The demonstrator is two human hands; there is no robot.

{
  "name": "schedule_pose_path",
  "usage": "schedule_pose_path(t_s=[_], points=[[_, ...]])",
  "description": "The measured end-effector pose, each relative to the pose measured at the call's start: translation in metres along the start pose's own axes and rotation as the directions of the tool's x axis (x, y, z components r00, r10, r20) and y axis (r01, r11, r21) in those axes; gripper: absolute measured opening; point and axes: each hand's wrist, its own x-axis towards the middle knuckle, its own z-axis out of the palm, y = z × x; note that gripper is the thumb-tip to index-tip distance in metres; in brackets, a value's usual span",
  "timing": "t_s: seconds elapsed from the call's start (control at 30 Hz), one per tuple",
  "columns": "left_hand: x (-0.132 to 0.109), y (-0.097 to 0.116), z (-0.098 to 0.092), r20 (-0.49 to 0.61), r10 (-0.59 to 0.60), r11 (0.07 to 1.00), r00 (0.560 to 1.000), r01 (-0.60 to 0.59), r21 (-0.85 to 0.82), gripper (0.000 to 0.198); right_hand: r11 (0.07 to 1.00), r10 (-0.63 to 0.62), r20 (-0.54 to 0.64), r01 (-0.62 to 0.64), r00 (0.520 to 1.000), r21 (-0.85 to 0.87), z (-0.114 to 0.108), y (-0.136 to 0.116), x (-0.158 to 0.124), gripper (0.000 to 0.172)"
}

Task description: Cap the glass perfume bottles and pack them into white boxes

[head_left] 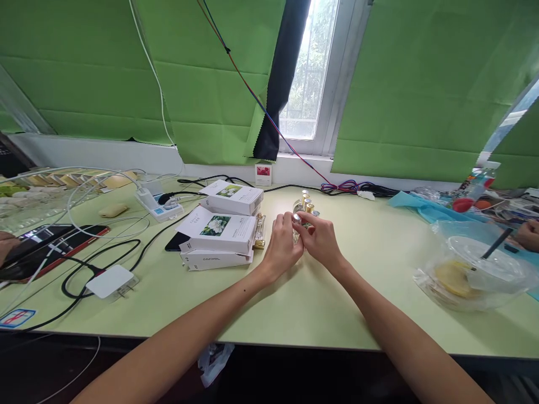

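Note:
Both my hands meet at the middle of the light green table (pixel 303 303). My left hand (pixel 281 244) and my right hand (pixel 319 238) have their fingers closed together around a small clear bottle with a silvery cap (pixel 297 223), mostly hidden by the fingers. Just behind my hands stand several small gold-capped bottles (pixel 305 203). To the left lie white flower-printed boxes (pixel 219 231), stacked, with another white box (pixel 233 197) behind them.
A power strip (pixel 160 206), black and white cables, a white charger (pixel 110 281) and a phone on a red case (pixel 54 242) cover the left side. A lidded plastic cup in a bag (pixel 471 272) sits right. Another person's hand (pixel 529 233) shows at the right edge.

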Motion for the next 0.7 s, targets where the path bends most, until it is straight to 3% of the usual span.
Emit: schedule_pose_path(t_s=[0.4, 0.7], points=[[-0.0002, -0.002, 0.0007, -0.021, 0.014, 1.0, 1.0, -0.014, 0.019, 0.021, 1.0, 0.012, 0.061, -0.012, 0.998, 0.004, -0.0017, -0.0008, -0.0003, 0.019], [-0.0006, -0.0003, -0.0003, 0.007, -0.007, 1.0, 1.0, 0.007, 0.001, 0.022, 0.999, 0.04, 0.01, -0.04, 0.999, 0.016, -0.0002, 0.0007, -0.0008, 0.022]])
